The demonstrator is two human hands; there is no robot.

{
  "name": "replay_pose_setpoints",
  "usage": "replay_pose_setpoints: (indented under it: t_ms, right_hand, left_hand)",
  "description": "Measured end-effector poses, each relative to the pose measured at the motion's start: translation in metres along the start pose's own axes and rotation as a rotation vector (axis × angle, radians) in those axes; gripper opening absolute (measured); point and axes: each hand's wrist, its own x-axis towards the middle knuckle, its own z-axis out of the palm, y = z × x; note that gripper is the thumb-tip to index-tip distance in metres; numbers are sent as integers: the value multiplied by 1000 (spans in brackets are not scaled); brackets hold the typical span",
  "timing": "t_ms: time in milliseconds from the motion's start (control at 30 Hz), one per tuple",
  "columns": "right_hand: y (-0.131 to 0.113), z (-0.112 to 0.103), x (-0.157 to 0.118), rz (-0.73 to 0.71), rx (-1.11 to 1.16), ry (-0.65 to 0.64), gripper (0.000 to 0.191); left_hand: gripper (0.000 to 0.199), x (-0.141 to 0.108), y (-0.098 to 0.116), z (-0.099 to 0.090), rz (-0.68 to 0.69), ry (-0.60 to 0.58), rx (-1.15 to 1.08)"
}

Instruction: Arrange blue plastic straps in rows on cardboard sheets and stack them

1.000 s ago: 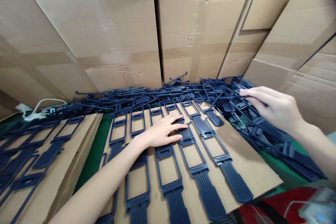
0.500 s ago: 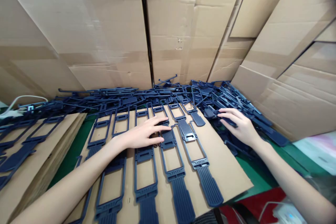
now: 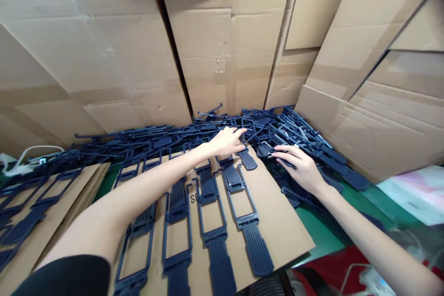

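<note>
My left hand (image 3: 227, 142) reaches over the top edge of the cardboard sheet (image 3: 277, 222), its fingers spread above the upper ends of the dark blue frames. Rows of these frames with ribbed paddles (image 3: 256, 249) lie on the sheet. At the right, my right hand (image 3: 300, 166) has its fingers apart beside a small ribbed paddle piece (image 3: 263, 150) at the edge of the pile. Its thumb side touches or nearly touches dark parts there; no firm hold shows. A heap of dark blue plastic parts (image 3: 166, 136) runs along behind both hands.
Large cardboard boxes (image 3: 225, 46) stand behind the heap and at the right. Another stack of cardboard sheets (image 3: 74, 199) with frames lies at the left. A white cable (image 3: 38, 147) is at the far left, and a pale plastic bag (image 3: 412, 192) at the right.
My left hand has moved up and to the right, from the middle of the frames toward the heap. My right hand stays beside the same paddle piece. The view has shifted somewhat.
</note>
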Motion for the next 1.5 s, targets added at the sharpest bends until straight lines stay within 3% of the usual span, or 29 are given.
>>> replay_pose_setpoints:
  t_ms: [100, 200, 400, 500, 633, 733, 900, 1000, 1133, 1300, 1500]
  right_hand:
    - [2, -3, 2, -43, -52, 33, 23]
    - [4, -7, 5, -55, -81, 78, 23]
    - [13, -13, 15, 44, 29, 231, 20]
    - [23, -17, 20, 34, 19, 218, 19]
    - [37, -26, 25, 37, -49, 155, 18]
    - [43, -32, 28, 77, -59, 196, 17]
    - [46, -29, 23, 148, -84, 373, 18]
    - [47, -27, 20, 128, -135, 375, 20]
    - [51, -25, 19, 82, -230, 304, 20]
    - [63, -21, 11, 74, -370, 70, 20]
    - [68, -20, 4, 124, -365, 5, 22]
  left_hand:
    - [64, 47, 5, 9, -136, 34, -65]
    - [59, 75, 10, 13, -229, 56, -180]
    - [52, 96, 22, 5, -308, 3, -564]
    - [56, 104, 33, 2, -312, -31, -725]
    - [82, 116, 53, 4, -366, -58, -1159]
    - [99, 126, 69, 7, -369, -44, -1350]
    - [93, 141, 83, 6, -160, 1, -1248]
    - [90, 149, 89, 5, -74, 33, -1108]
    - [87, 154, 94, 13, 68, 48, -968]
    - [61, 151, 87, 32, 110, 29, -735]
    - [59, 115, 73, 36, 144, 81, -518]
